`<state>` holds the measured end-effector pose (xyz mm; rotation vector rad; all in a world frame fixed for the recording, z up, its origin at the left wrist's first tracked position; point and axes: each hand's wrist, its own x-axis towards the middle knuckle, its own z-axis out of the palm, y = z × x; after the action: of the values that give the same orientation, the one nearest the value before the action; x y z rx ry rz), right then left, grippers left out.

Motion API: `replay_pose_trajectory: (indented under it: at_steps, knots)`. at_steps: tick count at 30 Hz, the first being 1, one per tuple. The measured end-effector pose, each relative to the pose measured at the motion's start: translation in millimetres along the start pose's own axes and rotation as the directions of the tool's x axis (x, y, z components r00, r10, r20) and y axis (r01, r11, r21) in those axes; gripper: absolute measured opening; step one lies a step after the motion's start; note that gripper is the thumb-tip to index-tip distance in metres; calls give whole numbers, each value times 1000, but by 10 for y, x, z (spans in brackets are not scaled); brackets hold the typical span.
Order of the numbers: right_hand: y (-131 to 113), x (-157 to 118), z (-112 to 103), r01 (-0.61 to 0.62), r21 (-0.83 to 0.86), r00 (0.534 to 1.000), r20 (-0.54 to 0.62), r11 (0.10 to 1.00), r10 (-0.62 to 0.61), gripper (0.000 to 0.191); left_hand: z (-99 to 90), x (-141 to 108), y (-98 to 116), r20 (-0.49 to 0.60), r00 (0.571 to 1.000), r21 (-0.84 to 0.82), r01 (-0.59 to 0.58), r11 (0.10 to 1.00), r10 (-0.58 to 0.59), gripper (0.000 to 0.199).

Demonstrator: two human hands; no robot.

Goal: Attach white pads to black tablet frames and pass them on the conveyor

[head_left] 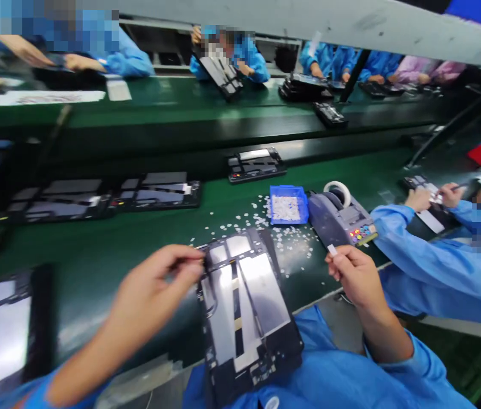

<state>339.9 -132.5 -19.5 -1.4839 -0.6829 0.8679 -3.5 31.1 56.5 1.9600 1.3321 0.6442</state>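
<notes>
Centrally, an opened tablet (266,289) is seen at the near edge of the bench (159,238), between both hands.
Its upper left corner is met by the left hand (155,289), whose thumb and fingertips are drawn close together; whether anything is pinched there cannot be told. A small white strip (332,250) is gripped between thumb and fingers of the right hand (355,275), just in front of the tape dispenser (338,221). White bits (300,241) are scattered around the blue tray (287,188), which is partly filled with more. Three other tablets (159,193) are lined up behind.
</notes>
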Motion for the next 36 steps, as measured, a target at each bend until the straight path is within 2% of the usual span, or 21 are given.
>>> replay_pose_trajectory:
  at_steps: [2, 4, 5, 6, 8, 10, 12, 14, 16, 18, 19, 22, 26, 31, 36]
  knots:
    - [-175, 24, 426, 145, -102, 976, 179, 984, -125, 18, 210, -56, 207, 108, 993, -208, -32, 978, 56, 23]
    - [-325, 66, 847, 271, -147, 921, 327, 951, -212, 17, 396, -51, 314, 249, 967, -407, 52, 912, 56, 30]
    - [-383, 84, 1035, 323, -156, 888, 391, 933, -242, 18, 462, -36, 331, 277, 959, -498, 92, 863, 57, 33]
    - [-425, 99, 1198, 367, -162, 855, 448, 916, -263, 20, 505, -20, 327, 285, 957, -572, 123, 811, 56, 32]
    - [-467, 134, 1431, 431, -169, 796, 535, 886, -284, 21, 518, 3, 270, 227, 973, -666, 129, 735, 34, 22]
    - [-465, 197, 1545, 492, -187, 738, 607, 850, -294, 20, 430, -2, 163, 112, 994, -677, 86, 731, -13, 15]
    - [-442, 302, 1573, 593, -233, 681, 655, 771, -326, 20, 266, -34, 28, -22, 999, -595, 15, 803, -35, 13]
    - [-414, 430, 1572, 736, -275, 592, 704, 619, -392, 23, 84, -83, -113, -115, 993, -398, -74, 914, 30, 9]
    - [-389, 546, 1591, 866, -278, 459, 772, 416, -439, 27, -44, -129, -234, -88, 978, -120, -199, 973, 189, 8]
    - [-368, 628, 1649, 939, -256, 332, 848, 229, -414, 30, -77, -154, -316, 18, 939, 133, -341, 930, 342, 11]
    - [-358, 656, 1687, 955, -255, 296, 873, 155, -387, 31, -61, -156, -341, 73, 916, 230, -400, 887, 395, 13]
    - [-336, 703, 1786, 967, -253, 242, 912, 12, -330, 36, 40, -133, -365, 182, 874, 433, -482, 762, 450, 15]
    - [-319, 740, 1809, 979, -189, 156, 938, -79, -310, 36, 112, -104, -352, 243, 853, 536, -515, 669, 462, 15]
    - [-315, 753, 1777, 977, -150, 102, 952, -149, -290, 37, 103, -116, -341, 273, 859, 552, -509, 661, 434, 16]
    - [-379, 755, 1808, 976, -130, 87, 968, -173, -237, 33, 79, -112, -313, 283, 872, 508, -490, 708, 401, 18]
